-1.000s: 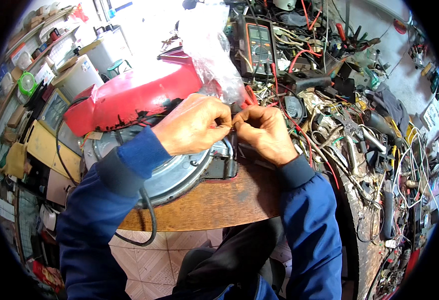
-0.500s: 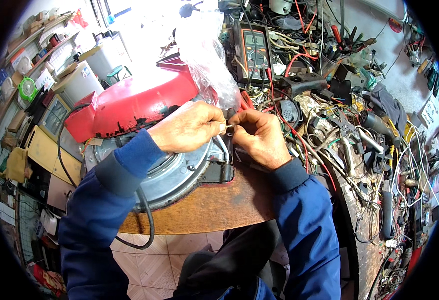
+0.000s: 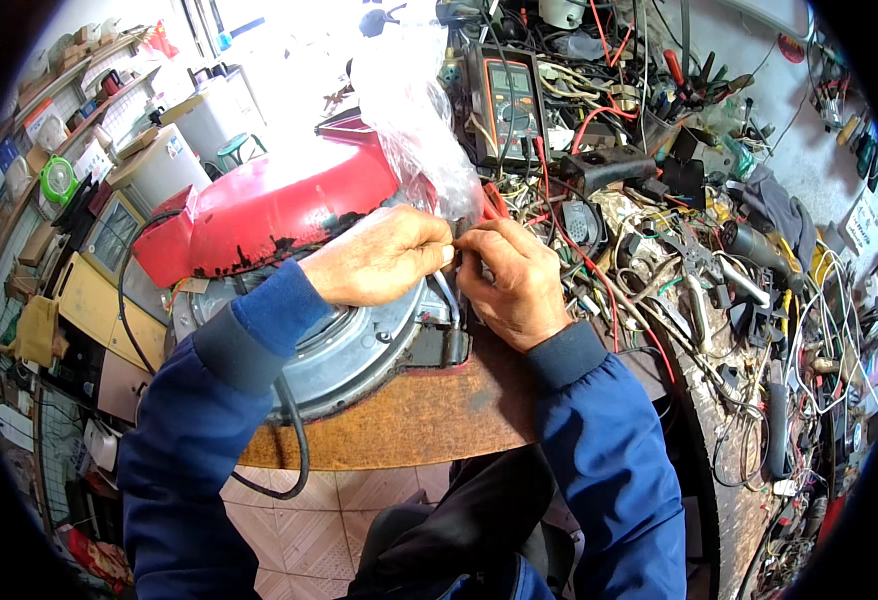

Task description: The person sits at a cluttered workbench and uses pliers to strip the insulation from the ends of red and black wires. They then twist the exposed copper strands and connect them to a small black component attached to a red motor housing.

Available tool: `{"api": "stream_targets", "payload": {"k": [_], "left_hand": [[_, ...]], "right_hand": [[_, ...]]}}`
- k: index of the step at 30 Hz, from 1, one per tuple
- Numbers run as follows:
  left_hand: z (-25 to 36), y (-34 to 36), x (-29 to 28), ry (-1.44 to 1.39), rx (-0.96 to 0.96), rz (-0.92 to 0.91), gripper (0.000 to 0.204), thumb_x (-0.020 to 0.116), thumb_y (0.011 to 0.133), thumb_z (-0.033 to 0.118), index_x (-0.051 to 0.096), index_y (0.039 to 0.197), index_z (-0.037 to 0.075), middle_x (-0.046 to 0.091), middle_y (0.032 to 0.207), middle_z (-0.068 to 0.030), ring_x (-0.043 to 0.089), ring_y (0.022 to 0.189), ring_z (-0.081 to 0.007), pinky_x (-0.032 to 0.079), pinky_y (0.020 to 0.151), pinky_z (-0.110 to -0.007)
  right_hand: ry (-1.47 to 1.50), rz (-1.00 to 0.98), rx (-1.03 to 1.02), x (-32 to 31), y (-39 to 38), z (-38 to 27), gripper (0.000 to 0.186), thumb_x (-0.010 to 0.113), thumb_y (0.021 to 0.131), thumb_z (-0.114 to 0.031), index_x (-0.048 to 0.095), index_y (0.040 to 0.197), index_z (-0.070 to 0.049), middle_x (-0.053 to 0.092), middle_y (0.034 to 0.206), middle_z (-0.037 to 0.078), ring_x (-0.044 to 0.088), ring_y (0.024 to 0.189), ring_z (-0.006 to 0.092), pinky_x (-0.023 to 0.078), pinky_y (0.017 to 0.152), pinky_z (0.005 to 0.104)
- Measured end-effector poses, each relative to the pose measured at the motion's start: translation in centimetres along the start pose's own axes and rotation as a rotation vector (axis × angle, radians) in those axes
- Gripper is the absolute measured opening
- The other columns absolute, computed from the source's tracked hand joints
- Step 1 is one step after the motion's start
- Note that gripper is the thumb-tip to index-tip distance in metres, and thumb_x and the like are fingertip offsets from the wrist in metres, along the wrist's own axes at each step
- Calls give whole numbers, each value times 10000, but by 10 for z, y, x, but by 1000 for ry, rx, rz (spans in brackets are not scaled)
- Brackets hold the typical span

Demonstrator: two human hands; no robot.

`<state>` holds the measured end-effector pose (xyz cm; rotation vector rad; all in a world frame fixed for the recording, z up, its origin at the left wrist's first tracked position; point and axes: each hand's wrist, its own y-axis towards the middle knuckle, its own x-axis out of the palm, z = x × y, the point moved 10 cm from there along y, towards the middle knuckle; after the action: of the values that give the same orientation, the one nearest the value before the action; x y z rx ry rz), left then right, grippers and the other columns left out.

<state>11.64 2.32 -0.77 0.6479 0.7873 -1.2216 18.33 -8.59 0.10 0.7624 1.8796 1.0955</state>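
Observation:
Both hands meet over the right edge of a round grey metal housing (image 3: 359, 345) that lies on the wooden table. My left hand (image 3: 379, 257) is closed, thumb and forefinger pinched together at a small piece I cannot make out. Touching those fingertips, my right hand (image 3: 514, 283) is also closed, its thumb and fingers pinched and the thing between them hidden. Just under the fingers a short grey tube (image 3: 445, 300) runs on the housing. Behind my left hand stands a red shell (image 3: 269, 215) with black smears along its lower edge.
Clear plastic film (image 3: 419, 130) drapes behind the red shell. A multimeter (image 3: 509, 100) with red leads stands at the back. Tangled wires and parts cover the bench at the right. A black cable (image 3: 299, 450) loops over the front edge of the wooden table (image 3: 409, 430).
My right hand has turned, its back now more upward and its fingers curled closer against the left fingertips. My left hand has hardly moved.

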Motion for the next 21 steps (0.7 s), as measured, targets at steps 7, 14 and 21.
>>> {"api": "stream_targets", "payload": {"k": [7,14,21], "left_hand": [[6,-1,-1,21,64,35,285,570,1046,231,608,925,-24,530,744,-82,489,731,-151,456,688,-368],[5,-4,-1,-39,59,21,245,585,1034,200,646,959,-25,592,777,-70,547,759,-138,486,730,-338],[-2,-3,2,-103,5,13,246,588,1036,203,656,956,-20,616,801,-51,547,772,-127,481,719,-339]], "right_hand": [[137,13,271,9,-5,25,102,740,819,-50,726,909,-4,676,803,164,700,729,341,552,639,372],[583,30,738,16,-31,86,106,643,891,-11,726,920,48,735,782,82,690,727,102,553,667,267],[617,-110,630,26,-24,62,199,719,874,-41,744,1050,48,760,924,96,703,852,126,570,783,293]]}}
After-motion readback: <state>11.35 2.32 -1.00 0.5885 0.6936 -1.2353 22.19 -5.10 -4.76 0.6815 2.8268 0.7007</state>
